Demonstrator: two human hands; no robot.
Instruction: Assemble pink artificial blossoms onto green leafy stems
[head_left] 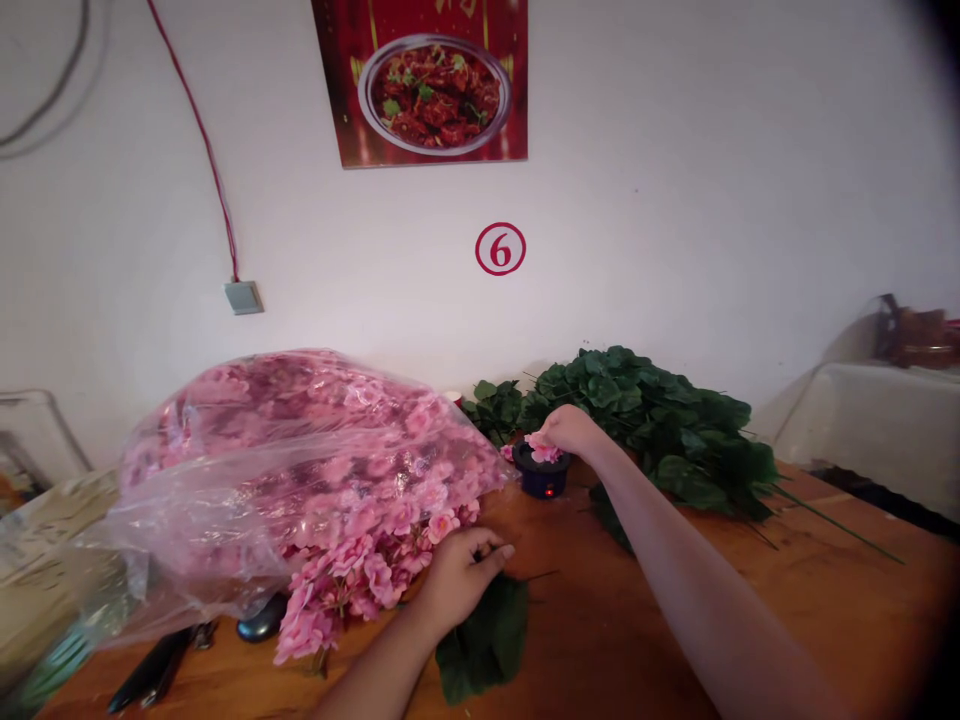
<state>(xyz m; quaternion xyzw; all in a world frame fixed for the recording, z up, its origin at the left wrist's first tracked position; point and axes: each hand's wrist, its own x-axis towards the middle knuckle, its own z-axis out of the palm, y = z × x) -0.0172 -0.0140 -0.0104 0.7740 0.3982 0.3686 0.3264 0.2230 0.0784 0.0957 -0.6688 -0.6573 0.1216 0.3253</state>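
Note:
My right hand [576, 432] is closed on a pink artificial flower [543, 448]. It holds the bloom at the top of a small round dark pot [541, 482] with a red light on its front. The fingertips are partly hidden from me. Lower and to the left, my left hand [461, 580] has its fingers curled toward the thumb; what they grip, if anything, does not show. Beneath that hand is a dark green artificial leaf [484, 645] with thin stems beside it. Loose pink flowers [360, 580] spill from a clear plastic bag [247, 450] at its left.
A pile of green artificial leaves [637, 400] lies behind the pot and to the right. Near the table's left front are a black-handled tool [150, 670] and a dark rounded object [262, 618]. The white wall [637, 250] rises behind the wooden table [600, 620].

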